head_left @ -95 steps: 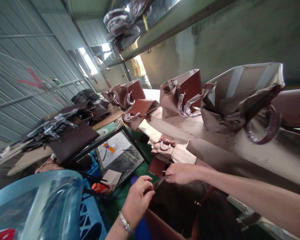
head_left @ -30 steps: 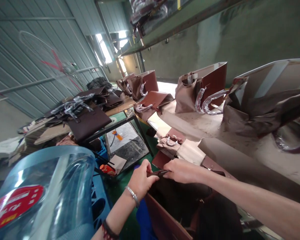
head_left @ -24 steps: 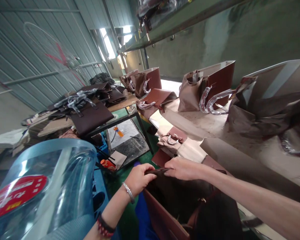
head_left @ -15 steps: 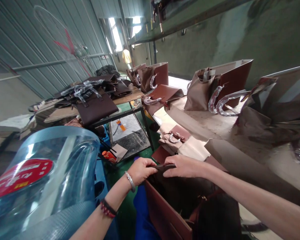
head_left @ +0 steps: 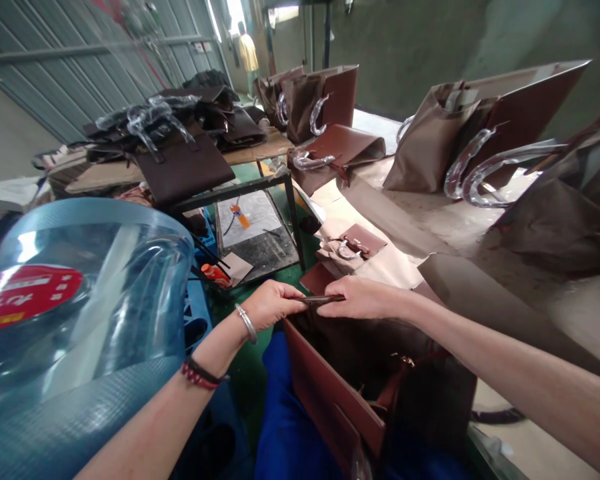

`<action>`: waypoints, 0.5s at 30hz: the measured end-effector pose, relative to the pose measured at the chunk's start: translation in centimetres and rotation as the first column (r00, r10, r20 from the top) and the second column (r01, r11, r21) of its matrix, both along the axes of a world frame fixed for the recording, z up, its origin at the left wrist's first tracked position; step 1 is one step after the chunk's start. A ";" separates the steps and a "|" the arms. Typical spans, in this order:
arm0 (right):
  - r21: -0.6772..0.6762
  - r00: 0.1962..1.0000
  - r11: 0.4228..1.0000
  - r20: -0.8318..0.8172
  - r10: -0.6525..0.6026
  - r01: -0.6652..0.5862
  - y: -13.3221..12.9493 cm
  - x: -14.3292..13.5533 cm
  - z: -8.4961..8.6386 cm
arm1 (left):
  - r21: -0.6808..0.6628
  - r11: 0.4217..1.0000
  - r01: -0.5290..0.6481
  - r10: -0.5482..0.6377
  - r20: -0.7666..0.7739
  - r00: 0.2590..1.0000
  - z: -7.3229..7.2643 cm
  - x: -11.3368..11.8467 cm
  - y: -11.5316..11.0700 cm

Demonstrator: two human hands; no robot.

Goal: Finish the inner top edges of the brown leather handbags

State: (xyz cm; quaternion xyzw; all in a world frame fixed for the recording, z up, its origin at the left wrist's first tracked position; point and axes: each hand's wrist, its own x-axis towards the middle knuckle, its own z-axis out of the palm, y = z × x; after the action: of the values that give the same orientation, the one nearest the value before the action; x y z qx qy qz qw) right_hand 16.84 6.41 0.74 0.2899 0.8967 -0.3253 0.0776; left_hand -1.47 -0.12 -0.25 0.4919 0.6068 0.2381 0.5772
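A large reddish-brown bag (head_left: 325,393) stands open at my lap, its dark lining showing and a small gold-coloured clasp inside. My left hand (head_left: 273,303), with a silver bangle at the wrist, pinches the bag's dark upper edge between thumb and fingers. Just to the right, my right hand (head_left: 357,298) grips the same edge. A short stretch of the folded edge runs between both hands. Beyond them, a small brown bag with a plastic-wrapped handle (head_left: 365,243) lies on beige sheets.
A big blue water bottle (head_left: 130,293) fills the left side. Behind it, dark bags (head_left: 185,167) are piled on a table. More brown bags (head_left: 430,140) stand on the right-hand worktop. A person in yellow (head_left: 249,53) is far back.
The view has tilted down, so the surroundings sit higher in the picture. Both hands keep hold of the bag's edge, which now looks flatter between them. More blue cloth shows below.
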 end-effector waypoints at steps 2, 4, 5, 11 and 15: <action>0.007 1.000 1.000 -0.014 0.010 -0.010 -0.1 -0.3 0.1 | -0.007 1.000 -0.012 0.012 0.021 1.000 -0.1 0.1 -0.1; 0.043 0.999 0.999 -0.034 0.017 -0.015 -0.3 -0.6 0.1 | -0.014 1.000 -0.018 0.019 0.051 0.999 -0.1 0.2 -0.2; 0.067 0.999 0.998 -0.038 0.019 -0.016 -0.4 -0.7 0.1 | -0.018 1.000 -0.015 0.016 0.065 0.998 -0.1 0.2 -0.2; 0.216 0.996 0.973 0.032 -0.088 0.079 -1.6 -0.7 -0.7 | -0.020 1.000 0.010 -0.008 0.078 0.997 -0.1 0.4 -0.3; 0.100 0.997 0.993 -0.045 -0.061 0.066 -1.5 -0.4 -0.5 | -0.003 1.000 0.027 -0.027 0.027 0.999 0.4 0.5 -0.5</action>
State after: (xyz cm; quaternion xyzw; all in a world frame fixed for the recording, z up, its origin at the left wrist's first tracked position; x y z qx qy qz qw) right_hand 16.44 4.90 0.23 0.3150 0.9038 -0.2878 0.0339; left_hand -0.93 -0.63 0.15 0.4958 0.5927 0.2360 0.5892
